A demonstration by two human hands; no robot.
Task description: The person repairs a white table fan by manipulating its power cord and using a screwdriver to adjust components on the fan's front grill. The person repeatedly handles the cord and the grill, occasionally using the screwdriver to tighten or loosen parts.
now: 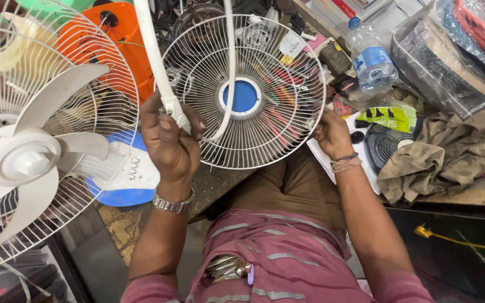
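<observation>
The left hand (pixel 169 140) is closed in a fist round a white pole (pixel 155 62), the fingers curled fully about its lower end where a thicker white joint sits. The pole runs up from the fist toward 12 o'clock and out of the top edge. A metal watch (pixel 172 203) sits on that wrist.

The right hand (pixel 332 134) grips the rim of a round white wire grille (pixel 276 129) at the grille's 3 o'clock side. Its fingers are bent over the rim wire, nearly closed; the tips are hidden behind the wires, so how tightly they pinch cannot be told. A thread band is on that wrist.

The grille stands between the two hands, tilted toward the camera, with a blue disc (pixel 243 96) at its centre. A thin white cord (pixel 230 67) hangs across its face from 12 o'clock and curves toward the left hand.

At 9 o'clock from the left hand stands a fan (pixel 26 160) with white blades inside its own wire cage. At 2 o'clock from the grille stands a clear water bottle (pixel 370 59); at 3 o'clock from the right hand lies a crumpled brown cloth (pixel 450 151).
</observation>
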